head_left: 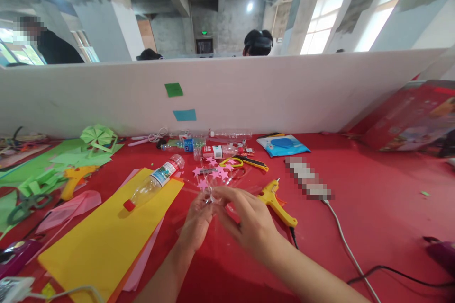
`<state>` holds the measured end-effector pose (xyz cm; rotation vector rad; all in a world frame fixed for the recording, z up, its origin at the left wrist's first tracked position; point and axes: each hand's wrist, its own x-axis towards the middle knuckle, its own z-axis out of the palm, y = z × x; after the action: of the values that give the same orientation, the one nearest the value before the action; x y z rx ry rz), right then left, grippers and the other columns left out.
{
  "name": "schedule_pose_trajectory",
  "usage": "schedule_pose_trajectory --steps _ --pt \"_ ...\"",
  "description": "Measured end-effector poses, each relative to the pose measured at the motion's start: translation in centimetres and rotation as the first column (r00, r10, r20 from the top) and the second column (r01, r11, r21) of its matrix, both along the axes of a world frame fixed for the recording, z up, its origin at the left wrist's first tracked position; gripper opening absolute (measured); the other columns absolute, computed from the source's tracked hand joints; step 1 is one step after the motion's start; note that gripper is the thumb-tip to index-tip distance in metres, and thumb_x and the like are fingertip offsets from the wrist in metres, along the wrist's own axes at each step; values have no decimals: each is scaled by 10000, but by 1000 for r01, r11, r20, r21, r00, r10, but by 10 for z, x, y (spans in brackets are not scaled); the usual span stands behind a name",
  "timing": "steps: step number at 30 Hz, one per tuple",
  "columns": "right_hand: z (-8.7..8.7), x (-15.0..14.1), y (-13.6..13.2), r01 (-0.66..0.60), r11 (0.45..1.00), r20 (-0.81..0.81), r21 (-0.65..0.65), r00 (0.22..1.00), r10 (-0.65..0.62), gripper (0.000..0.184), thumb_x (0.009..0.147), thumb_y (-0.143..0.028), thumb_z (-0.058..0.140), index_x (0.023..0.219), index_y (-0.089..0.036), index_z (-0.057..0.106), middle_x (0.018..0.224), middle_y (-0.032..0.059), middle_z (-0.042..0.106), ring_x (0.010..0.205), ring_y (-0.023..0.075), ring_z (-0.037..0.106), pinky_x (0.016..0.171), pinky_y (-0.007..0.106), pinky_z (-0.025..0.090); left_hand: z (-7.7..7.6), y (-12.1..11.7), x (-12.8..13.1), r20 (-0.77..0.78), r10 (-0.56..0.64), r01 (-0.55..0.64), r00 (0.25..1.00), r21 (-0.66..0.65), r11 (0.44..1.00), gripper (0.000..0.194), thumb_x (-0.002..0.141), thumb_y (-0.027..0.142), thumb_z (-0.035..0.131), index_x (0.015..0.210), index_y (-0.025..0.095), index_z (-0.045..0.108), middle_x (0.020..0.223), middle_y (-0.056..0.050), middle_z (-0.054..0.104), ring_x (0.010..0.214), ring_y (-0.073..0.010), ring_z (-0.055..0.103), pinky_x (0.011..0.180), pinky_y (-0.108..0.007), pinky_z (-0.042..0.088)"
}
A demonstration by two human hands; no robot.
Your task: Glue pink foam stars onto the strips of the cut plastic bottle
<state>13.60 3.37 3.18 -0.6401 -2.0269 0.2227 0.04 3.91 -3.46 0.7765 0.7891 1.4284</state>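
Note:
My left hand and my right hand meet at the table's middle, fingertips pinched on a small transparent plastic piece. Thin see-through strips seem to spread out from it, but its full shape is hard to make out. Just beyond my fingers lie several pink paper stars, around yellow-handled scissors. A box cutter rests behind them. To the right of my right hand is a yellow hot glue gun. Left of my hands, a plastic bottle with a red cap lies on yellow paper.
Several empty bottles lie near the white partition. A blue-and-white wipes pack and a power strip with cords are to the right. Green paper, another glue gun and dark-handled scissors occupy the left side.

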Motion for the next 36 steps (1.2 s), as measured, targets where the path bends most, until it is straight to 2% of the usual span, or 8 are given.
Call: schedule_pose_trajectory --steps 5,11,18,24,28,31,33,36 --pt "2 0 0 29 999 -17 19 999 -28 284 899 -141 478 1180 -179 491 930 80 689 761 168 658 688 296 543 8 -1 0 -13 -3 3 1000 34 999 275 668 311 746 894 198 638 764 -26 677 813 -208 659 716 -298 491" --pt "7 1 -5 95 995 -78 -5 992 -95 219 871 -129 507 1081 -190 509 841 35 665 682 136 631 628 249 513 6 2 -5 -6 105 -105 994 -10 994 284 618 275 786 816 187 602 749 16 677 702 -143 645 720 -281 478" --pt "21 1 -4 113 990 13 84 993 -114 158 815 -90 517 918 -169 608 831 64 628 745 183 583 627 296 487 7 2 -7 49 134 -134 990 -5 991 244 607 221 797 757 192 606 760 8 680 727 -137 634 710 -259 472" --pt "43 32 5 55 991 -63 120 997 -48 208 824 -53 490 928 -185 612 829 51 611 758 174 559 662 316 463 5 5 -12 117 120 -121 986 1 993 254 599 203 806 814 182 672 843 -3 694 643 -98 608 636 -242 493" --pt "57 53 13 -29 999 106 15 994 27 192 835 -59 506 914 -196 614 828 39 624 782 176 557 692 317 455 6 6 -14 117 103 -105 988 16 994 205 605 214 805 773 172 696 780 -5 687 593 -90 588 588 -229 487" --pt "61 54 10 -108 994 249 -34 962 113 169 841 -71 519 913 -189 616 874 45 629 832 179 540 766 335 447 6 6 -15 96 93 -96 991 27 995 198 600 232 813 754 167 707 732 0 675 584 -89 585 588 -227 484" --pt "62 50 5 -133 991 286 -20 949 133 157 851 -83 516 917 -181 619 893 49 620 852 178 516 802 346 432 5 7 -16 92 92 -96 991 33 995 188 598 237 815 738 169 710 721 1 672 586 -89 584 600 -230 483" --pt "61 42 -4 -113 993 309 37 946 96 131 853 -104 528 919 -166 623 878 48 602 837 179 469 824 358 404 1 7 -17 77 85 -89 993 47 995 163 632 231 794 763 177 715 725 0 667 593 -92 580 618 -241 479"
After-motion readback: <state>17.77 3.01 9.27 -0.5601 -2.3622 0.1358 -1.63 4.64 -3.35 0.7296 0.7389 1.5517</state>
